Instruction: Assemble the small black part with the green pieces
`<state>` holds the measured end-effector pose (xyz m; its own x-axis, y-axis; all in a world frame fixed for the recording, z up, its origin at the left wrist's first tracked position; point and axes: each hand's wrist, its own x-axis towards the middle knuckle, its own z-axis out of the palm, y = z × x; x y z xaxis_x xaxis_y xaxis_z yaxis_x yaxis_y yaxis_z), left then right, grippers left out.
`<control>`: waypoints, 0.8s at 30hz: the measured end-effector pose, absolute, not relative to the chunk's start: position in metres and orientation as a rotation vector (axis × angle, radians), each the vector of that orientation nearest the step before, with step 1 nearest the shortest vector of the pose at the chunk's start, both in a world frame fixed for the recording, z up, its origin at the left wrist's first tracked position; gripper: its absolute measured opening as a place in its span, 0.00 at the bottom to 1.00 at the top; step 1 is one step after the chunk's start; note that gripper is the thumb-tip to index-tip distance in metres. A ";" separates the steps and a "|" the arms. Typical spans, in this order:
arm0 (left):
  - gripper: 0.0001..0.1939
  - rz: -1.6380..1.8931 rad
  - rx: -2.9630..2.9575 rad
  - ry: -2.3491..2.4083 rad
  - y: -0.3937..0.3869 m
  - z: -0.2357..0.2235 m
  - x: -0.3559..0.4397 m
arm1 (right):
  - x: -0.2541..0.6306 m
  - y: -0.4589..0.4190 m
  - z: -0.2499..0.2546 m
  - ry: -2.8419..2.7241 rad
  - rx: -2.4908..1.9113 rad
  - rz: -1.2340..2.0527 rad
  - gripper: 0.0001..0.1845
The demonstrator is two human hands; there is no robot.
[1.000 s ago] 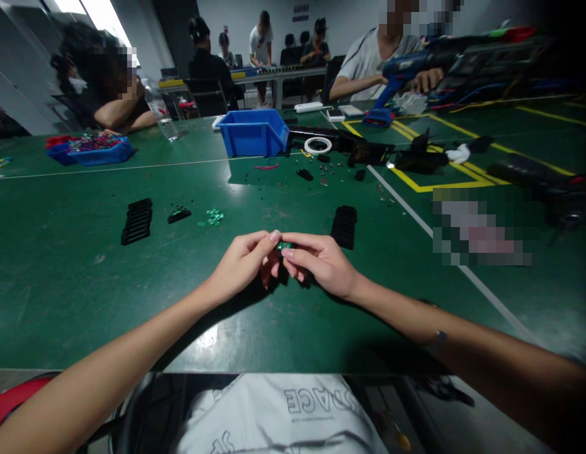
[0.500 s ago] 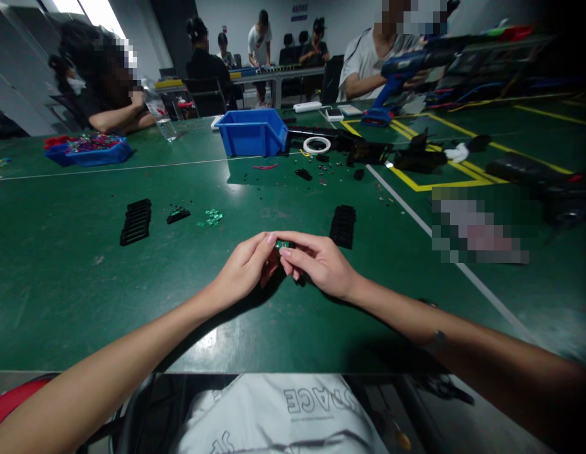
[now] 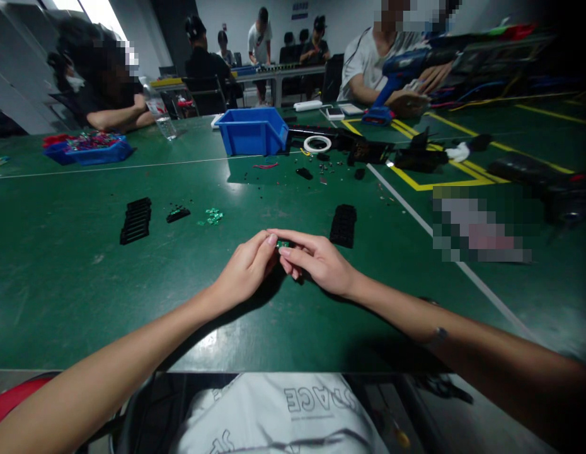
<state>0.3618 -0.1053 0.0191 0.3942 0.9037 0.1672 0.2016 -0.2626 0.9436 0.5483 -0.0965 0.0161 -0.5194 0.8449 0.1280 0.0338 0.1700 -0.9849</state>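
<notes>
Green piece [image 3: 283,244] is over the bench [image 3: 283,331], and from where I stand I see the left hand [image 3: 250,260] and the right hand [image 3: 324,265] both pinching it; a black part [image 3: 343,225] lies just beyond the right hand, and green bits [image 3: 213,217] beyond the left hand

Left grip [image 3: 248,265] and right grip [image 3: 324,261] meet above the tabletop [image 3: 85,284], board [image 3: 283,244] between their fingertips. Beyond the left grip, left to right: left rack [image 3: 135,221], holder [image 3: 178,215] with bits on it, pile [image 3: 214,217]. Just beyond the right grip: right rack [image 3: 343,226]. Farther back: bin [image 3: 250,133]; bottle [image 3: 161,113] left of it; tray [image 3: 108,155] of parts left of bottle. Drill [image 3: 385,94] right of bin, well apart.
</notes>
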 end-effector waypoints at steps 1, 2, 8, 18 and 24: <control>0.23 0.943 1.715 0.977 -0.105 0.019 0.362 | 0.548 -0.096 0.015 -1.725 -0.842 1.434 0.29; 0.23 0.946 1.718 0.978 -0.104 0.018 0.361 | 0.549 -0.095 0.014 -1.722 -0.844 1.444 0.29; 0.22 0.928 1.741 1.007 -0.100 0.014 0.359 | 0.550 -0.090 0.009 -1.717 -0.834 1.540 0.31; 0.21 0.910 1.805 1.040 -0.098 0.013 0.357 | 0.550 -0.088 0.010 -1.735 -0.838 1.539 0.29; 0.21 0.903 1.801 1.053 -0.097 0.012 0.358 | 0.551 -0.086 0.009 -1.740 -0.824 1.546 0.29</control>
